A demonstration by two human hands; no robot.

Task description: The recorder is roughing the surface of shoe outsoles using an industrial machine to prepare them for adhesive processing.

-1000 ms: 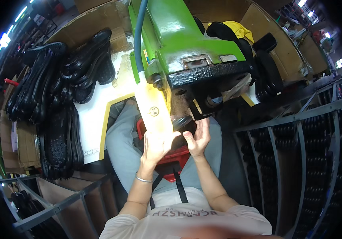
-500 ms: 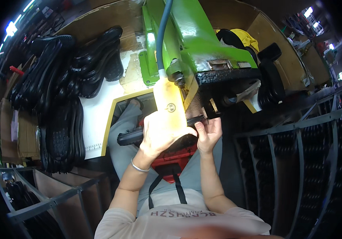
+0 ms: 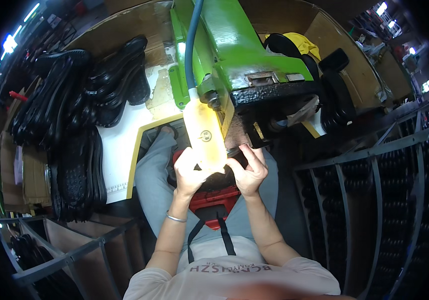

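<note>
Below the head of a green machine (image 3: 254,60), both my hands are closed on a black shoe sole (image 3: 232,151), of which only a dark edge shows between lamp and fingers. My left hand (image 3: 188,175) is at the lower left of the glowing yellow-white lamp (image 3: 205,135), its fingertips hidden. On the other side, my right hand (image 3: 250,172) has its thumb toward the lamp and its fingers raised close under the machine head. The lamp covers most of the sole and the space between the hands.
Stacks of black soles (image 3: 67,100) fill the left of the white table (image 3: 119,145), with cardboard around it. More soles (image 3: 337,100) and a yellow cloth (image 3: 302,45) lie right of the machine. Metal racks (image 3: 369,155) stand at both sides. A red stool (image 3: 214,200) shows between my legs.
The sole's long end, which stuck out left of my left hand, is out of sight now. My right hand has moved slightly left and turned, fingers raised. The whole view has shifted a little.
</note>
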